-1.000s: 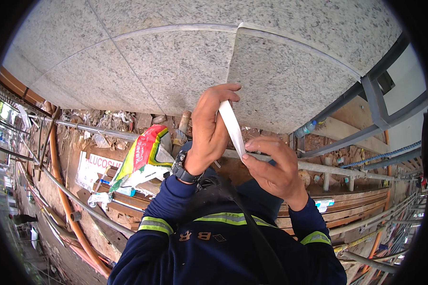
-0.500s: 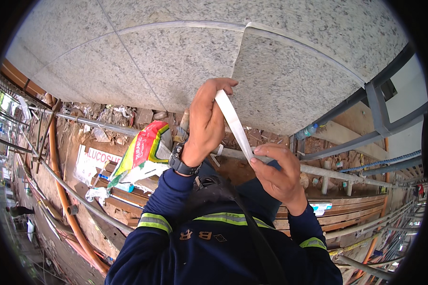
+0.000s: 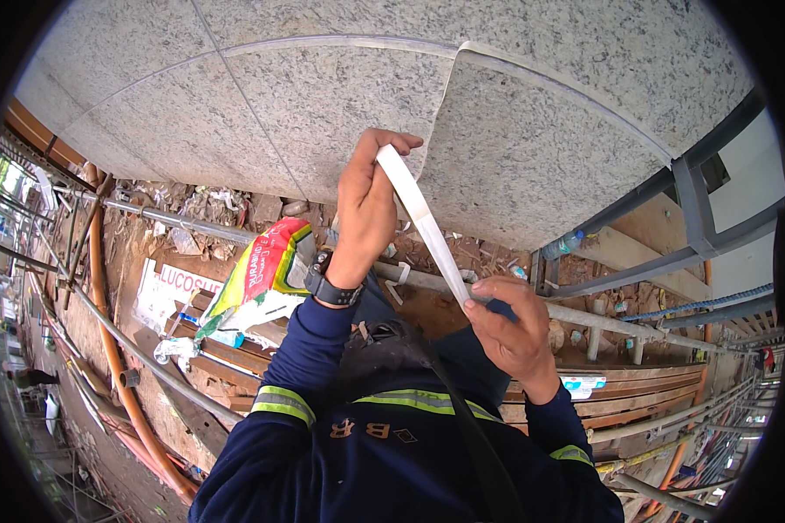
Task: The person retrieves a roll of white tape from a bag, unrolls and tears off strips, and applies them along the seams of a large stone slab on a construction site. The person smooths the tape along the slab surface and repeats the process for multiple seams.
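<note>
A strip of white tape (image 3: pixel 423 222) stretches slantwise between my two hands, in front of the speckled grey stone panels (image 3: pixel 532 157). My left hand (image 3: pixel 366 200) has its fingers curled round the upper end, close to the panel face; the palm side is hidden. Lower down, the other end is pinched between thumb and forefinger of my right hand (image 3: pixel 516 331). A pale strip (image 3: pixel 567 85) runs along the curved joint above the panel, and its corner lies just above my hands. A dark watch (image 3: pixel 330 283) sits on my left wrist.
Wooden planks (image 3: pixel 637 390) and scaffold pipes (image 3: pixel 663 329) lie below me. A dark metal frame (image 3: pixel 693 205) borders the panels at right, with a plastic bottle (image 3: pixel 563 244) beside it. A colourful sack (image 3: pixel 266 275) rests at left, near an orange pipe (image 3: pixel 105 318).
My left hand has moved slightly up and left with its end of the tape, and a longer length shows between the hands. My right hand has shifted slightly downward, still pinching the strip.
</note>
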